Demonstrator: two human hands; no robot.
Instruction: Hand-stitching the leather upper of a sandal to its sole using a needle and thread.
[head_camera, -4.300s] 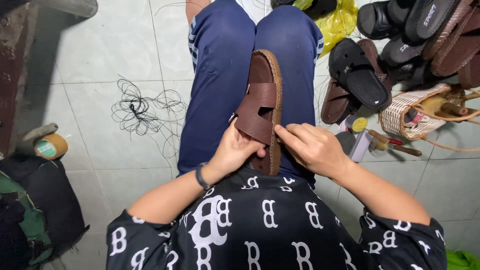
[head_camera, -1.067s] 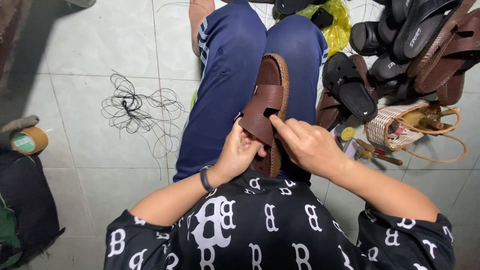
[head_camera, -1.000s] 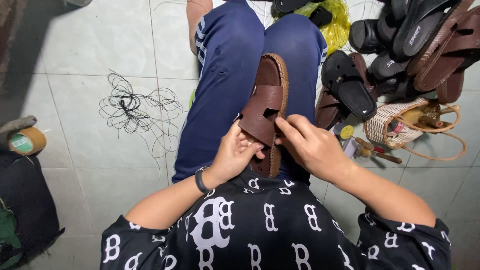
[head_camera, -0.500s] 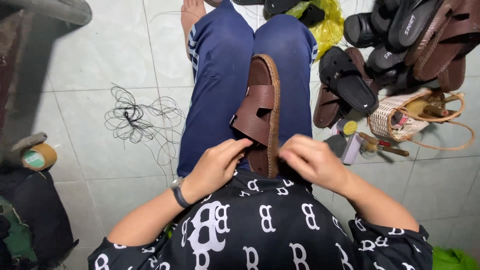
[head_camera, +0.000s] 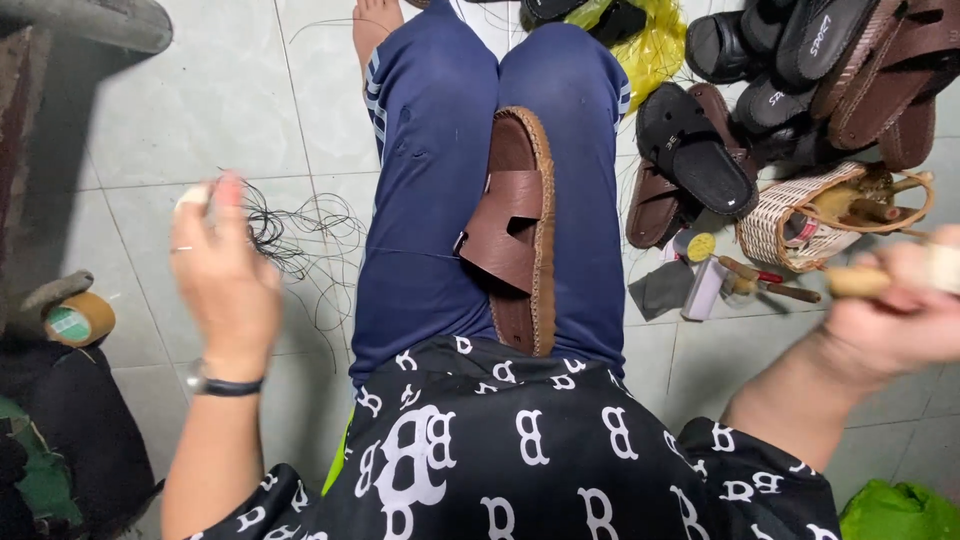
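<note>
My left hand (head_camera: 225, 275) is raised out to my left side, fingers loosely curled with the tips drawn together; it is blurred, so I cannot tell for sure what they pinch, though a thin dark thread (head_camera: 410, 253) runs from near it across my thigh to the sandal. My right hand (head_camera: 895, 320) is pulled far out to my right, closed tight around a wooden handle (head_camera: 858, 282) whose end sticks out toward the middle. The two hands are well apart, and neither touches the sandal.

The brown sandal (head_camera: 520, 230) lies between my hands, standing on its edge in the gap between my thighs, the strap facing my left hand and the stitched sole rim facing my right. Its toe points away from me.

On the floor below my left hand is a loose tangle of dark thread (head_camera: 300, 225), and nearer my left elbow sits a roll of tape (head_camera: 78, 320). Below and ahead of my right hand stands a small woven basket (head_camera: 785, 225) with tools in it, a few small tools (head_camera: 765, 283) lying just beside it. Beyond the basket is a heap of black and brown sandals (head_camera: 800, 70), and a yellow plastic bag (head_camera: 650, 50) is past my right knee.
</note>
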